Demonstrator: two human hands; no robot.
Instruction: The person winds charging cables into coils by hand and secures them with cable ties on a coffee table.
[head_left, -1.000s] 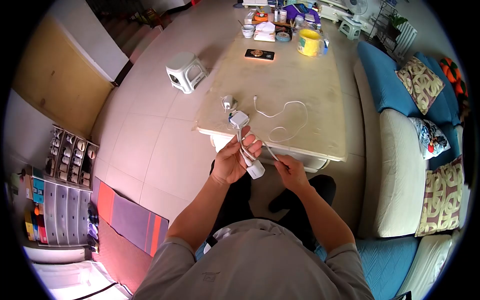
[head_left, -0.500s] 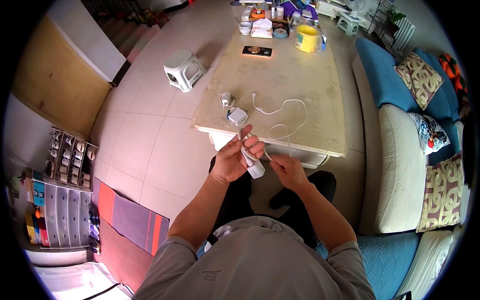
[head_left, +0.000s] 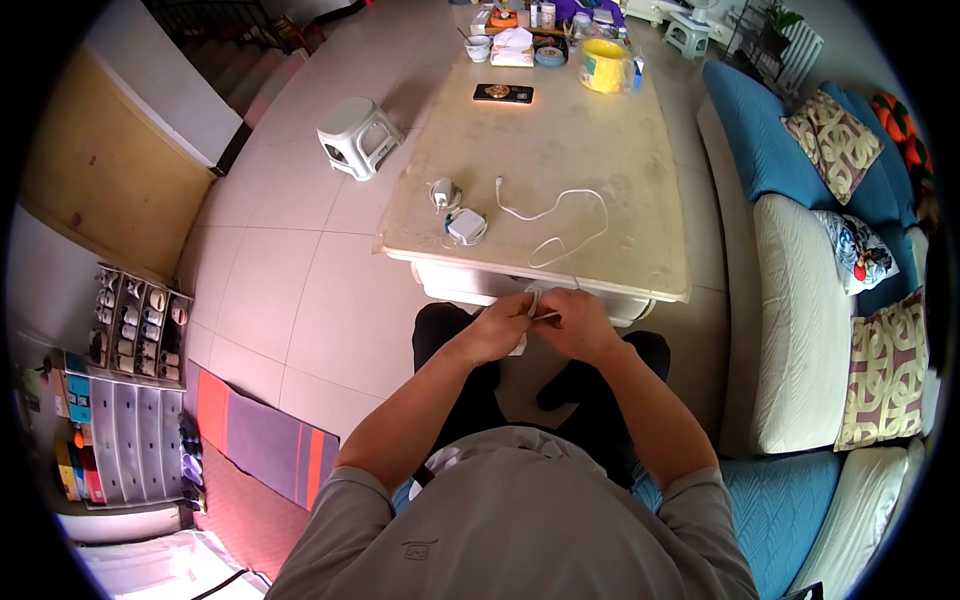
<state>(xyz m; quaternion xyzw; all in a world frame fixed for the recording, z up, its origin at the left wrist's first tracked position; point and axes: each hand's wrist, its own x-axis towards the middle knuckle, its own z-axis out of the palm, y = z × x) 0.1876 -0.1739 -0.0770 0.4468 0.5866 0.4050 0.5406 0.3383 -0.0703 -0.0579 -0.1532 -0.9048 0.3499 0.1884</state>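
A white charging cable (head_left: pixel 534 298) is bunched in a small loop between my two hands, just off the table's near edge. My left hand (head_left: pixel 497 330) is closed around the loop. A bit of the white charger plug (head_left: pixel 519 346) shows beneath it. Touching it from the other side, my right hand (head_left: pixel 580 324) pinches the cable, its fingertips partly hidden. The loose length of cable winds across the tabletop to a connector (head_left: pixel 499 183). Left of that lie two white chargers with wound cords, one farther back (head_left: pixel 443 193) and one nearer (head_left: pixel 466 227).
On the long table (head_left: pixel 560 130) are a phone (head_left: pixel 503 93), a yellow container (head_left: pixel 605 66), a tissue pack (head_left: pixel 512 46) and a cup (head_left: pixel 478 47). A white stool (head_left: pixel 358 137) stands to the left. A blue sofa (head_left: pixel 765 150) runs along the right.
My left hand has turned from palm-up to closed over the cable loop. Both hands have come together, and the charger plug is now mostly hidden.
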